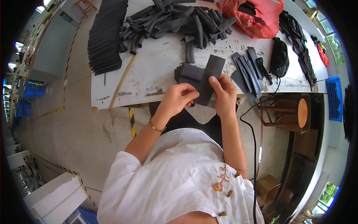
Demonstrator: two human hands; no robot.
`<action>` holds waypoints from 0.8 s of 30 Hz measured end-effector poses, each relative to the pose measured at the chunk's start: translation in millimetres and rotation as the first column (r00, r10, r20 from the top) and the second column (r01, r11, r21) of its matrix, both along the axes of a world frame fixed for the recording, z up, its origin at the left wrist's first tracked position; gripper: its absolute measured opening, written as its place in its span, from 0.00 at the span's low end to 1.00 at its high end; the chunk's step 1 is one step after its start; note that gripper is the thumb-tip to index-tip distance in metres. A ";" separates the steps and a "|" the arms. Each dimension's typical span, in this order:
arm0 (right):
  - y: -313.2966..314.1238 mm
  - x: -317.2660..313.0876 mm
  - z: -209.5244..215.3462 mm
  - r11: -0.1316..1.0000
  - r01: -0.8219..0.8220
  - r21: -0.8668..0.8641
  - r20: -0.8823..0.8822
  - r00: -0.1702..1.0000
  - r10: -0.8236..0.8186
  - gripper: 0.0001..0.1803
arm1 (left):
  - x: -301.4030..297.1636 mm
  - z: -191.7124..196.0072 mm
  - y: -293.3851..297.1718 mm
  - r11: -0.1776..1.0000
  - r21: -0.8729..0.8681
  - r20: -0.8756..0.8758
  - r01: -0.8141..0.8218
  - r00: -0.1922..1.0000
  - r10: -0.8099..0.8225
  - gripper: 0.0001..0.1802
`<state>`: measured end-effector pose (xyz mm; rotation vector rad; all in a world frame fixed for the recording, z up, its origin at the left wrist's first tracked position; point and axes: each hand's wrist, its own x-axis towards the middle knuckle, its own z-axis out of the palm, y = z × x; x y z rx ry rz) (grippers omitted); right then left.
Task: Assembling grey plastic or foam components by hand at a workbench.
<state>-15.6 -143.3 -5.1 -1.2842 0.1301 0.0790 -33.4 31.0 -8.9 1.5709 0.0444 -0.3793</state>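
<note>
White scuffed tabletop (pixel 149 72) is carrying nearly everything. Big heap of rolled dark tubes (pixel 167 22) is sprawling over the far part; long row of stacked dark pieces (pixel 106 37) is leaning along the left edge. That row looks loose, so a bumped table could be spilling it onto the floor. Red plastic bag (pixel 271 20) is slumping at far right; nearer, a fan of loose dark strips (pixel 248 72) is lying near a black cable (pixel 255 145), which is dropping past the near edge beside the right forearm. An arm snagging that cable could be dragging the strips askew. Small pile of dark pieces (pixel 188 71) is sitting just beyond the hands, partly behind the held piece. Right hand (pixel 225 95) is gripping the dark strip (pixel 211 67), thumb pressing on its face, above the near edge. Left hand (pixel 174 99) is holding thumb and forefinger together at the strip's left edge; can't tell whether the edge is caught between them. Main risk, probably: a weak thumb grip letting the strip slip to lap or floor, or too hard a pinch creasing it.
</note>
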 end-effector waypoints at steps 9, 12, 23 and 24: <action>-5.5 -1.9 4.1 0.993 0.002 0.118 0.008 1.000 -0.003 0.10 | -3.4 -13.9 -8.3 0.942 -0.316 -0.028 0.115 0.991 -0.130 0.11; -13.9 -11.5 -2.3 0.998 -0.027 0.056 -0.011 1.000 0.028 0.12 | -20.4 -19.7 -19.4 0.955 -0.229 -0.003 0.188 0.981 -0.194 0.08; -48.1 -41.6 -10.2 0.803 -0.160 -0.574 0.090 0.962 0.257 0.05 | -37.3 -27.8 5.8 0.905 -0.302 -0.099 -0.300 0.954 0.283 0.17; -43.7 -37.5 -4.8 0.805 -0.160 -0.571 0.089 0.963 0.255 0.05 | -32.5 -33.5 13.5 0.920 -0.277 -0.024 -0.277 0.959 0.282 0.16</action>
